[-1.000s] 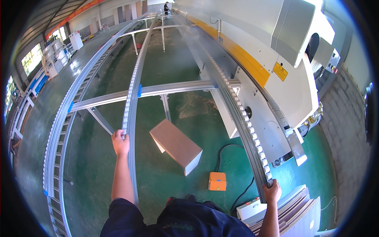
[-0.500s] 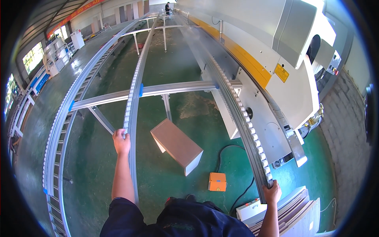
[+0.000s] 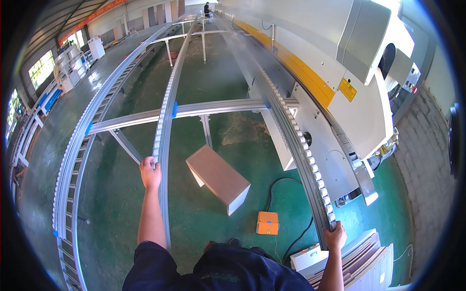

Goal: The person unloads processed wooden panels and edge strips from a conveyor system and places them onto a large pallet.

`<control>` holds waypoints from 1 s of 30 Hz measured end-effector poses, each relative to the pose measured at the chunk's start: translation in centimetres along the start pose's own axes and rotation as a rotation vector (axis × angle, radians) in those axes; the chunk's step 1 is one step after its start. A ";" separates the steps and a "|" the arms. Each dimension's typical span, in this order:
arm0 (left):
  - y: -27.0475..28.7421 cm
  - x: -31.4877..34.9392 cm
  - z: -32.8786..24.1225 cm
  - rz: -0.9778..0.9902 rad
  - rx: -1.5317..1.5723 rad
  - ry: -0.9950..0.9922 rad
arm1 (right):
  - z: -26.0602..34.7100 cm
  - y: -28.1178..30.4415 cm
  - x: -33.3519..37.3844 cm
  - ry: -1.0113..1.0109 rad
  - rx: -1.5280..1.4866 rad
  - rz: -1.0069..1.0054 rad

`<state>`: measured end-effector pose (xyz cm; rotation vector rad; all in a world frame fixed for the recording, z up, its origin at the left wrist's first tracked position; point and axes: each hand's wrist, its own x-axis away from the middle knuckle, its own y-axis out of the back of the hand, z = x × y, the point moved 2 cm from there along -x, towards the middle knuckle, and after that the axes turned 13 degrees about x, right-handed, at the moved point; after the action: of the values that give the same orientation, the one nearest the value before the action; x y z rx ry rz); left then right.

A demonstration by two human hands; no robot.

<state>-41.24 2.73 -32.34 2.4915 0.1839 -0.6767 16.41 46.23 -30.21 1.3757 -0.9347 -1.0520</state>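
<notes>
Left hand [image 3: 150, 173] forward, fingers clasping the middle roller rail [image 3: 165, 140], right hand [image 3: 335, 235] gripping the right roller rail [image 3: 311, 194] at its end, brown box [image 3: 218, 175] between them

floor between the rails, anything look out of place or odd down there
The brown box-like piece sits at a slant to the rails, so it looks askew. Beyond it, the green floor has a brownish patch, unlike the surface around it; whether wear or a stain, I cannot tell.

Brown-topped box [image 3: 219, 174], 1 orange box [image 3: 267, 223] on green floor [image 3: 116, 203]; boards [image 3: 370, 266] lower right
</notes>
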 end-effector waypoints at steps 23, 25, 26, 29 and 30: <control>0.0 0.0 0.1 -0.004 -0.021 -0.023 | -0.2 -0.2 -0.1 -0.009 -0.006 0.012; -0.1 0.0 0.0 -0.004 -0.022 -0.020 | -0.2 -0.2 -0.1 -0.008 -0.003 0.014; -0.1 0.0 -0.1 -0.004 -0.020 -0.016 | -0.2 -0.3 -0.1 -0.007 -0.001 0.014; 0.0 0.0 -0.2 -0.004 -0.013 -0.006 | -0.2 -0.3 -0.1 -0.006 0.000 0.013; 0.0 0.1 -0.2 -0.004 -0.010 -0.003 | -0.2 -0.2 -0.1 -0.006 -0.001 0.012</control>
<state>-41.13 2.86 -32.25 2.4808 0.1904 -0.6798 16.61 46.38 -30.44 1.3653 -0.9462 -1.0478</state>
